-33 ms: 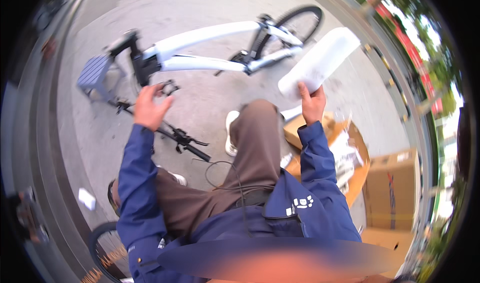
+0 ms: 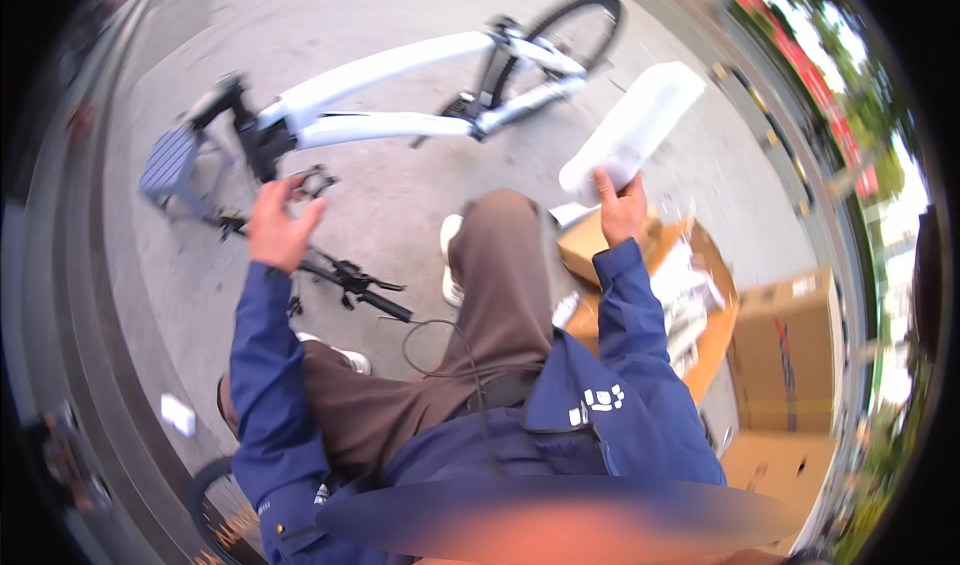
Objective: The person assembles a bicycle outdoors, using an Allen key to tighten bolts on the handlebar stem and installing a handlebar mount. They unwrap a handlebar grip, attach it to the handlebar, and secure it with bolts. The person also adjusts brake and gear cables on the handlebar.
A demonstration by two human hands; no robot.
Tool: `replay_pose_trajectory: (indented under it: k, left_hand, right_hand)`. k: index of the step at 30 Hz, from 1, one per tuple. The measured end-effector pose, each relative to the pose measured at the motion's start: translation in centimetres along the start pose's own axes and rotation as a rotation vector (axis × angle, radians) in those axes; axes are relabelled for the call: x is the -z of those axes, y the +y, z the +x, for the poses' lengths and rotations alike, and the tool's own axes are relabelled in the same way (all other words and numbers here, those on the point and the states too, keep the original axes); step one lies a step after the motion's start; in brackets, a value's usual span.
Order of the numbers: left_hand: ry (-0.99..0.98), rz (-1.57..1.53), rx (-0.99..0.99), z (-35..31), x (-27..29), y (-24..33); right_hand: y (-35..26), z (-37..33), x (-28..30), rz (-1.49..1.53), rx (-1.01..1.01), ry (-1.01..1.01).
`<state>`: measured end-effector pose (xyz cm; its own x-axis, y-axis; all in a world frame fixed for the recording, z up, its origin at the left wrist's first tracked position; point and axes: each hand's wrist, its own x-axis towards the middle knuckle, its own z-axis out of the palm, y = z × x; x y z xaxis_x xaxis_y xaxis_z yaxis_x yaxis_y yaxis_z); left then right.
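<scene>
My left hand [image 2: 283, 227] hangs over the black handlebar [image 2: 350, 280], thumb and fingers curved round a small black clamp-like part [image 2: 318, 180]. Blur keeps its exact kind from me. In my right hand [image 2: 622, 208] is a long white packing sleeve [image 2: 640, 125], pinched at its lower end with the thumb on top. Ahead lies a white bicycle frame [image 2: 385, 63] with a black rear wheel [image 2: 590, 30]. Its front end is by a grey-purple slatted stool [image 2: 175, 170]. A thin black cable [image 2: 405, 350] loops from the handlebar's end across my lap.
To my right, an opened cardboard box [image 2: 720, 340] holds white wrapping, with a smaller brown box [image 2: 585, 250] beside it. A tall carton [image 2: 785, 355] stands farther right. A small white object [image 2: 178, 415] and part of another wheel [image 2: 205, 495] are at lower left.
</scene>
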<state>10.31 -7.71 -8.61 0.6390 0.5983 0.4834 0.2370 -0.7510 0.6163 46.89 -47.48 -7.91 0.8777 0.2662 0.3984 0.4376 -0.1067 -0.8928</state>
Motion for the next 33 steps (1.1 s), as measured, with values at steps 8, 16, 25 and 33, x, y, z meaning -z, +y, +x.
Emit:
replay_pose_trajectory:
  k: [8,16,25,33]
  left_hand:
    - [-0.032,-0.059,0.061,-0.4,0.7,0.3]
    - [-0.108,-0.088,0.217,-2.0,0.6,-2.2]
    - [-0.114,-0.048,0.129,-3.0,0.3,-0.1]
    - [-0.099,0.050,0.044,-3.2,2.2,4.5]
  right_hand:
    - [18.8,-12.6,21.9,-0.671,-0.239,0.844]
    - [32.1,-19.3,26.4,-1.006,-0.648,0.161]
    - [37.5,-23.3,23.6,-0.826,-0.619,-0.310]
    - [35.3,-21.6,30.5,-0.911,-0.657,-0.512]
